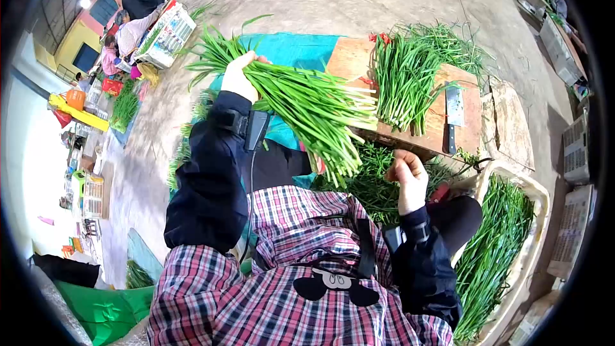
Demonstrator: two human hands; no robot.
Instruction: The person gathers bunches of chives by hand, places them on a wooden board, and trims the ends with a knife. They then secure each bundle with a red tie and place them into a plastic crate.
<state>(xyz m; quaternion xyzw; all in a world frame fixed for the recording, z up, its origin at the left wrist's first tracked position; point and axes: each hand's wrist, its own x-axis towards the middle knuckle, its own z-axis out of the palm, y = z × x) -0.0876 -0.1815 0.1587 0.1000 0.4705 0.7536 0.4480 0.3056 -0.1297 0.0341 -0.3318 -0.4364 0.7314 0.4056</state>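
Observation:
My left hand [240, 77] is closed round a large bunch of long green stalks [301, 99], whose pale ends point right and down. Near those ends, lower right, my right hand [410, 176] has its fingers and thumb drawn together; anything between them is too small to make out. More green bunches [407, 83] lie on a wooden board [471, 128], with red ties at their upper ends. A cleaver [454, 112] with a black handle rests on the board's right part.
A pale crate [541, 205] full of greens stands at my right. Loose greens [371, 186] lie below the board, and a teal sheet [307, 51] spreads behind the held bunch. People [131, 32] work beside a white crate [173, 33] at the upper left.

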